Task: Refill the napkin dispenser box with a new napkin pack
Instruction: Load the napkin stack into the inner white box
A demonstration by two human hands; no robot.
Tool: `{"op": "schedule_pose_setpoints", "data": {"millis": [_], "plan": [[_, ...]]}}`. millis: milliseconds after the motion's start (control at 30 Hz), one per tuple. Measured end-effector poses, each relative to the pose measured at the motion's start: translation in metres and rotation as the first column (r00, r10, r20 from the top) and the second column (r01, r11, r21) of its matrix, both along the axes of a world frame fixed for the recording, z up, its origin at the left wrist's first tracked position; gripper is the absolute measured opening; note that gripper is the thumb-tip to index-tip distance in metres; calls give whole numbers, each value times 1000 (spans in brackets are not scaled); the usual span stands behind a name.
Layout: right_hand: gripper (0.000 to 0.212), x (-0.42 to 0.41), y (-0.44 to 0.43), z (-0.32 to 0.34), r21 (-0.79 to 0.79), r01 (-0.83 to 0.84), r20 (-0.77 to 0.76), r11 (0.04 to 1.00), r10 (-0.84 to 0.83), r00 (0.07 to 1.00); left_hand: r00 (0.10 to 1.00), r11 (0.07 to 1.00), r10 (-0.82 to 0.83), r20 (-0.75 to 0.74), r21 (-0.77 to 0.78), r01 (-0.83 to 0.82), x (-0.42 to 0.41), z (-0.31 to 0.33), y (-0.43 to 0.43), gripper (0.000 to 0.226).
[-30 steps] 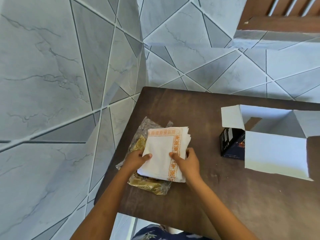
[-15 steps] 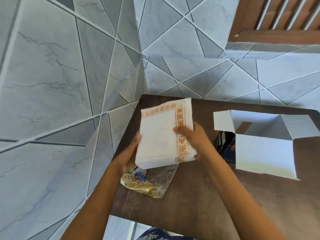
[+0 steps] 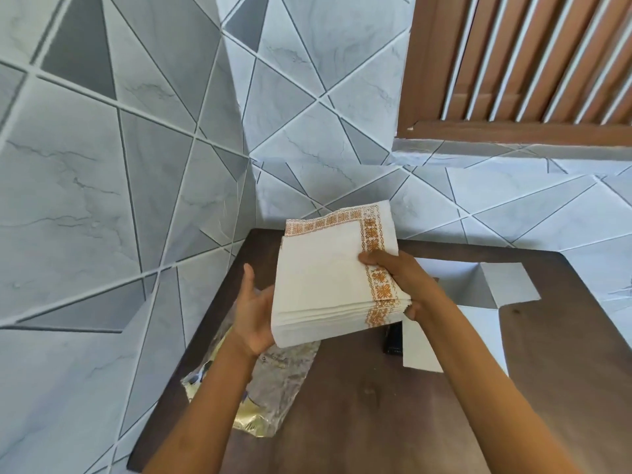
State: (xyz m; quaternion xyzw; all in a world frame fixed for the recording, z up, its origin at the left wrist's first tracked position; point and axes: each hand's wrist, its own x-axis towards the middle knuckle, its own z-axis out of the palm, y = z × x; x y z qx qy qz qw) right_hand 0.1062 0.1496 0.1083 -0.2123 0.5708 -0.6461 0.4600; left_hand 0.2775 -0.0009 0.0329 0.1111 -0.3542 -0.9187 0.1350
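Observation:
A thick stack of white napkins (image 3: 328, 278) with an orange patterned border is held up above the dark table (image 3: 376, 405). My right hand (image 3: 400, 278) grips its right edge, thumb on top. My left hand (image 3: 254, 313) supports the left underside with the fingers spread. The dispenser box (image 3: 455, 340), white inside with its flaps open and dark outside, lies on the table to the right, partly hidden by my right arm. The torn clear and gold plastic wrapper (image 3: 273, 388) lies on the table under my left forearm.
Grey tiled walls (image 3: 102, 200) close in on the left and behind the table. A brown louvred window (image 3: 530, 63) sits at the upper right. The table's left edge runs close to the wall.
The napkin stack came off the wrapper and rose above the table, shifting right toward the box. The wrapper stayed on the table. The camera tilted up.

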Motion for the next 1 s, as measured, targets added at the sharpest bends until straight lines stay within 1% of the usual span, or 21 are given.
{"op": "schedule_pose_setpoints", "data": {"millis": [33, 67, 100, 200, 267, 333, 400, 467, 533, 600, 700, 767, 833, 900, 967, 1000], "plan": [[12, -7, 7, 1, 0, 9, -21, 1000, -9, 1000, 999, 1000, 21, 42, 12, -22, -2, 12, 5, 89], [13, -15, 14, 4, -4, 12, -43, 1000, -12, 999, 994, 997, 71, 80, -43, -67, -7, 15, 6, 89], [13, -21, 20, 4, 4, 14, -65, 1000, -14, 998, 993, 995, 79, 84, -61, -74, -10, 20, 9, 90], [21, -37, 36, 7, 20, 13, -167, 1000, -10, 986, 992, 970, 57, 115, -243, -28, -25, 34, 18, 89], [32, -47, 47, 10, 31, 27, -244, 999, -19, 970, 980, 928, 93, 176, -372, -21, -43, 50, 31, 79], [31, -55, 60, 13, 16, 25, -274, 1000, -19, 962, 957, 885, 202, 209, -457, -87, -65, 59, 44, 59], [31, -63, 71, 12, 12, 24, -251, 1000, -20, 968, 943, 862, 292, 159, -472, -187, -84, 68, 59, 44], [36, -72, 81, 10, 5, 47, -218, 999, -45, 975, 939, 845, 326, 109, -480, -238, -100, 72, 74, 38], [40, -83, 90, 8, -6, 63, -173, 998, -63, 983, 940, 815, 336, 67, -521, -254, -113, 72, 86, 42], [42, -93, 97, 6, -25, 99, -148, 995, -102, 984, 943, 790, 328, 57, -564, -241, -126, 72, 97, 49], [45, -106, 103, 5, -78, 180, -178, 980, -192, 965, 951, 744, 299, 78, -643, -181, -143, 72, 108, 70], [47, -115, 107, 3, -114, 188, -197, 976, -208, 958, 937, 711, 342, 65, -670, -213, -154, 74, 112, 69], [49, -124, 112, 3, -129, 131, -220, 983, -158, 963, 920, 687, 390, 45, -679, -258, -161, 79, 113, 56], [50, -134, 118, 1, -107, 34, -255, 994, -61, 965, 909, 668, 415, 41, -692, -273, -165, 83, 114, 44], [47, -142, 123, -2, -81, -21, -283, 997, -3, 959, 895, 670, 441, 59, -686, -285, -168, 84, 112, 39], [43, -145, 124, -4, -83, -21, -299, 996, -5, 954, 891, 677, 449, 67, -676, -291, -169, 84, 110, 39]]}}
